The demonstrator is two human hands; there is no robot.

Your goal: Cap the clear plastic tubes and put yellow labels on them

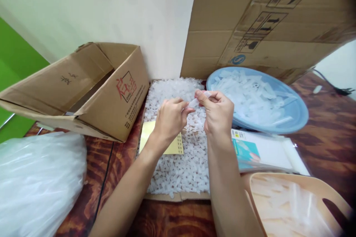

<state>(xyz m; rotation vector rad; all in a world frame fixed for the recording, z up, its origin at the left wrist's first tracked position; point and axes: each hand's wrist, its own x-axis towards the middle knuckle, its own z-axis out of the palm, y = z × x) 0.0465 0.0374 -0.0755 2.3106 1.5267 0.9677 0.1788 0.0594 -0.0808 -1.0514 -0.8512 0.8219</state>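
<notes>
Above a cardboard tray of small white pieces (180, 177), my left hand (172, 115) and my right hand (218, 109) are raised close together. Between them is a small translucent white piece (196, 100). My right hand has its fingers wrapped round one end, and my left thumb and fingertips pinch the other. Partly behind my left wrist, a yellow sheet with rows of small dark marks (174, 147) lies on the white pieces.
A blue basin (302, 116) of translucent pieces stands right, a beige basket (251, 189) below it, a flat package (274, 152) between. An open cardboard box (111, 107) and stuffed plastic bag (41, 181) stand left. A large carton (217, 26) is behind; a black cable (104, 181) crosses the table.
</notes>
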